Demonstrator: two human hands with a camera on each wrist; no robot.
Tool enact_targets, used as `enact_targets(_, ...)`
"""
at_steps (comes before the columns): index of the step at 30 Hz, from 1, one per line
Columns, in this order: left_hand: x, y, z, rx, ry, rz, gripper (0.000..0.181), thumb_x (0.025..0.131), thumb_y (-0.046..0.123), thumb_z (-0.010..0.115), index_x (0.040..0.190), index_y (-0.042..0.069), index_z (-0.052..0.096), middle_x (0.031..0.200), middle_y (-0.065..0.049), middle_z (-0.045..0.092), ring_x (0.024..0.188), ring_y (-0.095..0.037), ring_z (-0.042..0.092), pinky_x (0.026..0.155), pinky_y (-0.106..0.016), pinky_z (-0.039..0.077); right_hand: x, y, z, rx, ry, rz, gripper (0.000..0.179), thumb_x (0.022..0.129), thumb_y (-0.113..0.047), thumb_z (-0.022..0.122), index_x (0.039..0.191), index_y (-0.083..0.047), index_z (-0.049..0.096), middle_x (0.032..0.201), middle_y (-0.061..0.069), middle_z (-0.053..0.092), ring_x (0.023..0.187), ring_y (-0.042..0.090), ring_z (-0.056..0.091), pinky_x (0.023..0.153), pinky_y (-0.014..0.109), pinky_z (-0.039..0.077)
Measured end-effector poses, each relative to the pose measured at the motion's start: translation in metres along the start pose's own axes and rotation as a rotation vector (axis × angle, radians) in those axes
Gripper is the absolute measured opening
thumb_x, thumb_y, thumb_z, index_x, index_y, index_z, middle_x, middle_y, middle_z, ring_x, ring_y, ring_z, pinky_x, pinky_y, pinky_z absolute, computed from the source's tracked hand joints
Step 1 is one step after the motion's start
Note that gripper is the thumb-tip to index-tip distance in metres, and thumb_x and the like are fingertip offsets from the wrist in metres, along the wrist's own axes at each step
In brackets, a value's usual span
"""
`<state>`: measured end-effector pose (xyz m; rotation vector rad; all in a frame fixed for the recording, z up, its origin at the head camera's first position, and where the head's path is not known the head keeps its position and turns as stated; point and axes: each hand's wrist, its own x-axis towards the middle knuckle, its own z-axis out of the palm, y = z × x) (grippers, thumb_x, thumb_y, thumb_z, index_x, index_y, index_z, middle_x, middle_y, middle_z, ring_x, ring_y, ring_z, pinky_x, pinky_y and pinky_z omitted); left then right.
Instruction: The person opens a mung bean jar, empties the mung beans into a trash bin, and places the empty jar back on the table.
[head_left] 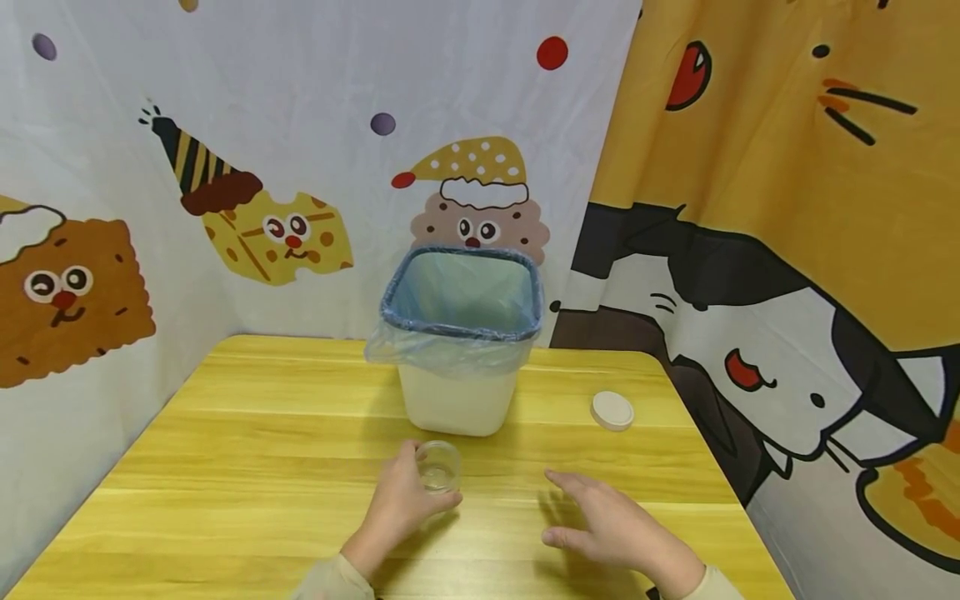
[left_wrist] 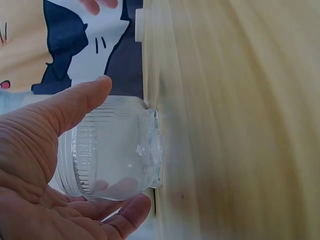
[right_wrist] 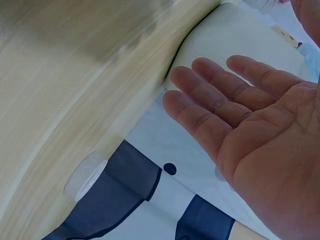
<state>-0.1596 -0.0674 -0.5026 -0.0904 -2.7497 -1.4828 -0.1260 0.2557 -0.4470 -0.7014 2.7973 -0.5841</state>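
Observation:
A clear, see-through jar with no lid stands upright on the table, in front of the bin. My left hand holds it from the left, the thumb on the near side and the fingers curled round the far side. In the left wrist view the jar shows a ribbed neck, and its base is at the tabletop. My right hand hovers over the table to the right, palm inward, fingers extended, holding nothing. A round white lid lies flat beyond the right hand; the right wrist view also shows this lid.
A white bin lined with a translucent blue bag stands at the table's back middle. The yellow wood-grain table ends at a printed cartoon curtain behind and to the right.

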Motion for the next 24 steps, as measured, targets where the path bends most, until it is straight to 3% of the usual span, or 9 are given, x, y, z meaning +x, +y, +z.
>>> enact_targets(8,0.005,0.001,0.008,-0.003,-0.022,-0.009,0.102,0.068,0.032,0.103,0.143,-0.008,0.047,0.139,-0.031,0.064,0.120,-0.047,0.068,0.095,-0.056,0.063,0.000,0.001,0.000,-0.005,-0.003,-0.005,0.086,0.095,-0.060,0.074,0.156,-0.004,0.052,0.155,0.016,0.060,0.139,0.038,0.061,0.111,0.062,0.051)
enact_targets(12,0.000,0.001,0.002,0.004,-0.046,-0.033,0.115,0.066,0.039,0.104,0.150,-0.009,0.041,0.137,-0.030,0.065,0.122,-0.045,0.067,0.100,-0.061,0.059,-0.001,0.001,0.001,-0.008,-0.008,-0.002,0.087,0.095,-0.061,0.074,0.157,-0.005,0.052,0.156,0.016,0.060,0.139,0.038,0.061,0.111,0.062,0.051)
enact_targets(18,-0.016,0.000,-0.033,0.096,-0.113,-0.035,0.116,0.074,0.051,0.097,0.156,-0.008,0.039,0.148,-0.028,0.061,0.131,-0.050,0.062,0.106,-0.066,0.054,-0.001,0.004,-0.003,-0.001,-0.016,0.011,0.087,0.095,-0.060,0.074,0.156,-0.004,0.052,0.156,0.018,0.059,0.139,0.040,0.061,0.112,0.063,0.051)
enact_targets(24,-0.025,-0.017,-0.082,0.282,-0.097,-0.037,0.103,0.084,0.060,0.086,0.154,-0.005,0.045,0.151,-0.025,0.060,0.131,-0.049,0.062,0.103,-0.065,0.055,0.002,0.012,-0.015,0.023,-0.045,0.029,0.086,0.095,-0.056,0.076,0.157,-0.001,0.050,0.157,0.021,0.057,0.141,0.042,0.059,0.114,0.064,0.048)
